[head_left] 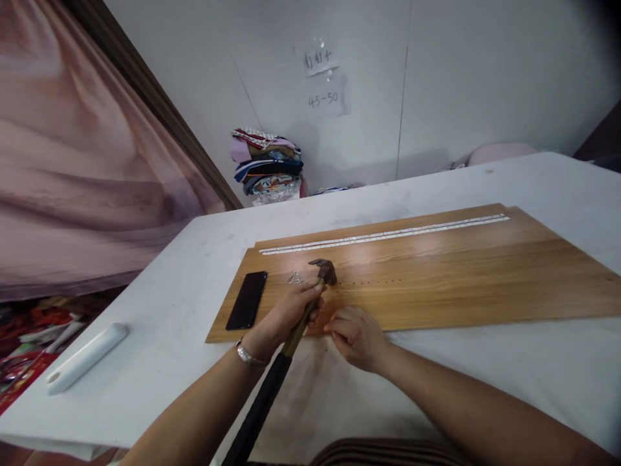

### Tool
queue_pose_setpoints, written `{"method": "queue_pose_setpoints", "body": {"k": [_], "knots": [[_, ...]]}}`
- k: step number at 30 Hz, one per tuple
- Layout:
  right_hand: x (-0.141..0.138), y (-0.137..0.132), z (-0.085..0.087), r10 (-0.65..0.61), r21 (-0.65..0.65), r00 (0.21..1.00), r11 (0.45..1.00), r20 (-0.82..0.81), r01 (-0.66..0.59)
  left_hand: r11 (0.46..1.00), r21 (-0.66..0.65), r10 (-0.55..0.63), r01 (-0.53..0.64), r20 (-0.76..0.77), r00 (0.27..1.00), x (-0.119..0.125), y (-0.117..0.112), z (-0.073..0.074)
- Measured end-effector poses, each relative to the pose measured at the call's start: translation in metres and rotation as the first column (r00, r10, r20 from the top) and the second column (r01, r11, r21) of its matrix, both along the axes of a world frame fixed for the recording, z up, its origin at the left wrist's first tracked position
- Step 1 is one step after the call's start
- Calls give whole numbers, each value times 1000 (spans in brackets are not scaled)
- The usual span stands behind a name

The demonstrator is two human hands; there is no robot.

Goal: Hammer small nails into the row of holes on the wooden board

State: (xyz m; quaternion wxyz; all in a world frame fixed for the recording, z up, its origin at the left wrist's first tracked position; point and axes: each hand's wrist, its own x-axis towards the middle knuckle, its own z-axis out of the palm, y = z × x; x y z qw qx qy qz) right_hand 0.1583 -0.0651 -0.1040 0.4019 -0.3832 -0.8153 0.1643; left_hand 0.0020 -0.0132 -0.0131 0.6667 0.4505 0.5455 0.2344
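Note:
My left hand is wrapped around the shaft of a claw hammer, close below its rusty head. The head is over the wooden board, and the black grip slants back toward my body. Just right of the hammer, my right hand rests at the board's near edge with its fingers curled in. Whatever those fingers hold, if anything, is hidden. A small pile of nails lies on the board left of the hammer head. From the head a row of small dark dots runs rightward along the wood.
A black phone lies on the board's left end. Two white measuring strips run along its far side. On the white table lies a white elongated object. Folded clothes are stacked by the wall. A pink curtain hangs left.

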Motion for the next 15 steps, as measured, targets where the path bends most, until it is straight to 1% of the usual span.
{"method": "queue_pose_setpoints", "body": {"k": [7, 11, 15], "knots": [[1, 0, -1, 10, -2, 1000, 1000, 26, -10, 999, 2, 36, -36, 26, 999, 0, 0, 7], [1, 1, -1, -1, -1, 1000, 1000, 17, 1, 999, -20, 33, -33, 23, 999, -1, 0, 4], [1, 1, -1, 5, -16, 1000, 1000, 13, -5, 1000, -13, 16, -16, 7, 1000, -1, 1, -1]]}}
